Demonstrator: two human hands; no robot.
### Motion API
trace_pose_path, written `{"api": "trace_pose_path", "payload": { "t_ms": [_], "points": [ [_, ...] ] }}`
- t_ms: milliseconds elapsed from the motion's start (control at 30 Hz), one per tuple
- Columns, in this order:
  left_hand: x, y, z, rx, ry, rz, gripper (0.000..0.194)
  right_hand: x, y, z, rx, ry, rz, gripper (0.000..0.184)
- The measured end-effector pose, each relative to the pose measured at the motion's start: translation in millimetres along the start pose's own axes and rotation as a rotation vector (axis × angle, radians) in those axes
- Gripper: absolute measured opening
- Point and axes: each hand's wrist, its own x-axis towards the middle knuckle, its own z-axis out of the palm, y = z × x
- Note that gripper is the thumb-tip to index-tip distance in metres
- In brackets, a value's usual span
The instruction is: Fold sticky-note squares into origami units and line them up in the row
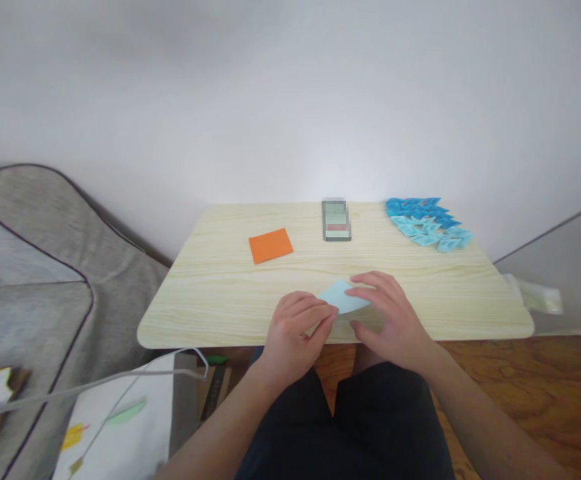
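Observation:
A small sheet of light blue paper is held just above the front of the table. My left hand pinches its near left corner between thumb and fingers. On the paper's right side my right hand has its fingers spread, with the thumb apart below; one fingertip seems to touch the sheet's edge. Farther back on the right lie several folded paper pieces, dark blue ones behind and light blue ones in front. An orange rectangle of paper rests to the left.
A phone-like device, blurred out, lies at the back middle of the pale wooden table. At the left stands a grey sofa. A white cable runs past a white box below the table's left front corner.

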Motion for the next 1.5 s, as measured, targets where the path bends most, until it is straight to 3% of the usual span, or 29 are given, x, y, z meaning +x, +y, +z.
{"api": "trace_pose_path", "payload": {
  "t_ms": [67, 167, 467, 600, 800, 1267, 1500],
  "points": [
    [-8, 3, 5.7, 0.001, -0.077, 0.001, 0.018, -17, -4, -3, -0.043, -0.065, -0.056, 0.037],
    [-13, 6, 4.7, 0.023, -0.174, -0.004, 0.017, -31, -2, -1, -0.063, -0.123, -0.05, 0.026],
    [-17, 0, -10.7, 0.189, -0.289, -0.147, 0.031, -13, 1, -5, 0.002, -0.26, 0.127, 0.011],
    [-18, -4, -9.5, 0.208, -0.285, -0.142, 0.027, 2, 4, 0, -0.017, -0.271, 0.228, 0.016],
    [-16, -8, -12.0, 0.212, -0.296, -0.141, 0.022, 23, 9, 10, -0.032, -0.356, 0.158, 0.009],
    [-13, -16, -12.7, 0.142, -0.286, -0.129, 0.023, 27, 10, 17, -0.188, -0.405, 0.13, 0.012],
    [-14, -11, -10.9, 0.121, -0.212, -0.143, 0.033, 28, 12, 21, -0.193, -0.407, 0.113, 0.008]
  ]
}}
